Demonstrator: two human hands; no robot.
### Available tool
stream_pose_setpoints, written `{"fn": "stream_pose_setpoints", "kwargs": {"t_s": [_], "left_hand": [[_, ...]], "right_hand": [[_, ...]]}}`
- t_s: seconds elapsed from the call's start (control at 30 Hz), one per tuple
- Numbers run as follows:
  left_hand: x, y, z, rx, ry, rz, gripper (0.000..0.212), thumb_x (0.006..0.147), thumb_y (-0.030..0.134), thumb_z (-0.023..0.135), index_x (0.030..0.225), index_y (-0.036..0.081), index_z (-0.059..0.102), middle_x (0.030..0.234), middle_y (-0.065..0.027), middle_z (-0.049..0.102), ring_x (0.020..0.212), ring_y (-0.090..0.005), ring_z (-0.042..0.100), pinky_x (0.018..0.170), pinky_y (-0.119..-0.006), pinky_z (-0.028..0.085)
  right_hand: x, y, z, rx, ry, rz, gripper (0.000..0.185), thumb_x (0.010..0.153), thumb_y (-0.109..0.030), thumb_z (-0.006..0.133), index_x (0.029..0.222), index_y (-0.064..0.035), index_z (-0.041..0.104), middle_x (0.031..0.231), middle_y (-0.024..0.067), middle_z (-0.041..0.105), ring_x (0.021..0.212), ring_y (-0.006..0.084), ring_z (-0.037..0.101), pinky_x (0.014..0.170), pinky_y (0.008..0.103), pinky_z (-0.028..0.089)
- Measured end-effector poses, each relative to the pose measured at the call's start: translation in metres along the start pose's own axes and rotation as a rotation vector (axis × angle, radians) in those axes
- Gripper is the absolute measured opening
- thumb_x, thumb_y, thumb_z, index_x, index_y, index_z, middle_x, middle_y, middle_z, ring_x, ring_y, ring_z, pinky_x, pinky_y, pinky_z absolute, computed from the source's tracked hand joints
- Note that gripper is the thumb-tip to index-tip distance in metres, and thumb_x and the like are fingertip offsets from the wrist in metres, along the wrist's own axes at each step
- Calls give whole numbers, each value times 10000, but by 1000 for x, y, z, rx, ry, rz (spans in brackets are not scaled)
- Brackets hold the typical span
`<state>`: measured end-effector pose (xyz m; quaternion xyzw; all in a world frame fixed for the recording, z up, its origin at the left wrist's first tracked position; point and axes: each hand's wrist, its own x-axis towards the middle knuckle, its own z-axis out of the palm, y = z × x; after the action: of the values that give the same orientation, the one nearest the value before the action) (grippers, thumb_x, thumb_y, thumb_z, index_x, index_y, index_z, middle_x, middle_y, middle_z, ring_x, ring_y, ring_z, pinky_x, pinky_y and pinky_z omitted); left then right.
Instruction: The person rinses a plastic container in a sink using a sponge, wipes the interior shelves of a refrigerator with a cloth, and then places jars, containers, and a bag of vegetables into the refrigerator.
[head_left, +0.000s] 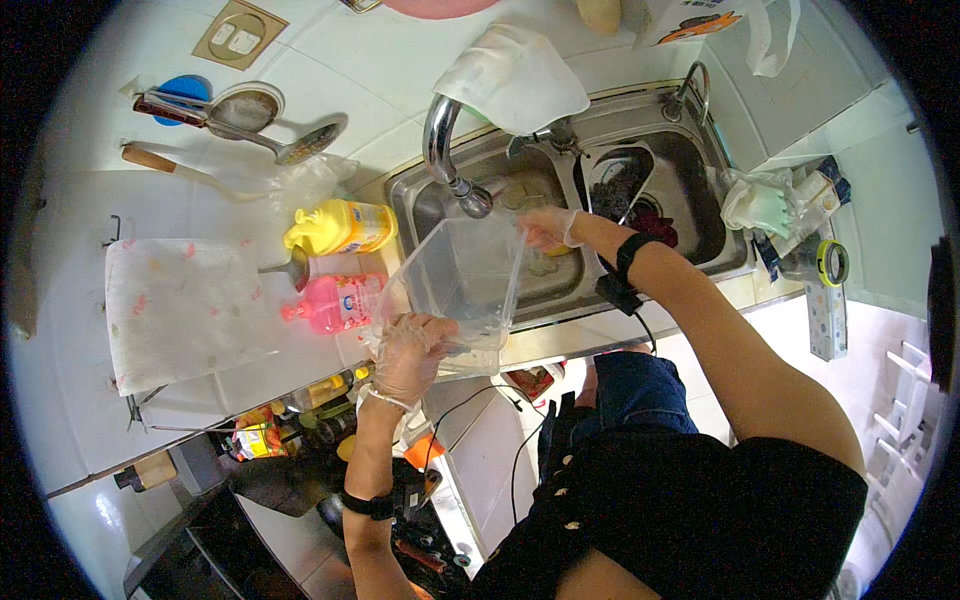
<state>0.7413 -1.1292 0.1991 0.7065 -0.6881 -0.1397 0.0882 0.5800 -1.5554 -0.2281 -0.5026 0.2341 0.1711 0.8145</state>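
A clear plastic bin (465, 281) is held tilted over the left basin (420, 214) of a stainless steel double sink. My left hand (411, 352), in a thin transparent glove, grips the bin's near left end. Gloved the same way, my right hand (546, 228) holds the far right rim, its fingers partly hidden by the bin. The chrome faucet's spout (472, 199) hangs just beyond the bin's far edge. A white cloth (514, 79) drapes over the faucet's upper bend. Something yellow (559, 250) lies in the basin below my right hand.
A yellow pump bottle (345, 227) and a pink pump bottle (337, 302) stand left of the sink. The right basin holds a dark pan-like item (619, 180) and a dark red cloth (654, 226). Ladles and a skimmer (311, 142) hang on the tiled wall. Paper towel (187, 315) hangs farther left.
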Motion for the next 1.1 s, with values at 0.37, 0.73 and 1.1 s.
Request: {"fn": "stream_pose_setpoints", "kwargs": {"t_s": [0.37, 0.73, 1.1], "left_hand": [[31, -28, 20, -254, 138, -21, 511, 926, -15, 980, 1375, 198, 857, 1318, -59, 891, 1268, -389, 812, 1224, -597, 572], [94, -67, 198, -811, 192, -574, 452, 945, 2, 979, 1331, 190, 836, 1254, -47, 859, 1200, -359, 785, 1159, -572, 571], [212, -81, 325, -862, 73, -714, 396, 965, 19, 978, 1286, 182, 814, 1190, -34, 828, 1132, -329, 759, 1094, -547, 570]], "right_hand": [[-105, -45, -80, 232, 389, -15, 349, 1122, -374, 1001, 1257, -60, 929, 1273, 99, 836, 1145, 296, 852, 1036, 465, 734], [-265, -55, -11, -163, 910, -456, 262, 1145, -191, 915, 1359, -42, 894, 1204, 117, 924, 1094, 262, 880, 998, 417, 696], [-392, -80, 93, -387, 1290, -471, 567, 1098, 3, 844, 1661, -56, 862, 1469, 150, 961, 1282, 234, 912, 1138, 403, 691]]}}
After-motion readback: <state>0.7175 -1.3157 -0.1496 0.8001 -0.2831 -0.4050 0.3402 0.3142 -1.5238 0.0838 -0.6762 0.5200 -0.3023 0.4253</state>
